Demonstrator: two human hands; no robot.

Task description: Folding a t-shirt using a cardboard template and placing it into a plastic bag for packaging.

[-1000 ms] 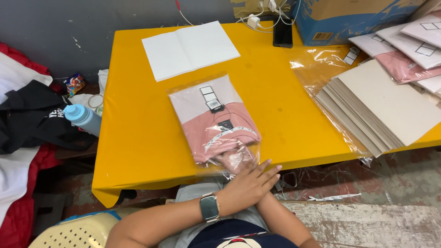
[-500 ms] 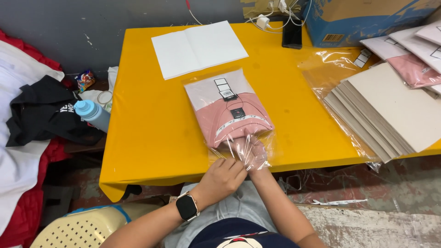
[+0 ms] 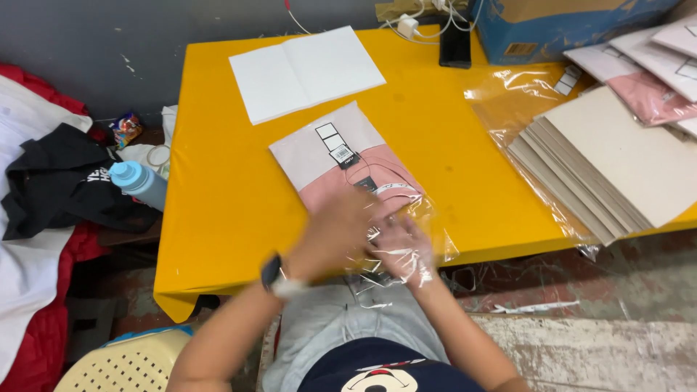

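Both hands — left hand [image 3: 335, 234], right hand [image 3: 399, 247] — grip the bagged pink garment's [image 3: 348, 168] near end.

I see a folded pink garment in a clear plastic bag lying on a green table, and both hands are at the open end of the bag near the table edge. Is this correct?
Not quite: the table is yellow, not green, as the head view shows. The rest holds: the folded pink garment lies in a clear plastic bag, and the left hand and right hand are at its open end near the table edge.

left wrist: dark smartwatch [image 3: 273, 271] | arms: bare | top: navy, printed | trousers: light grey
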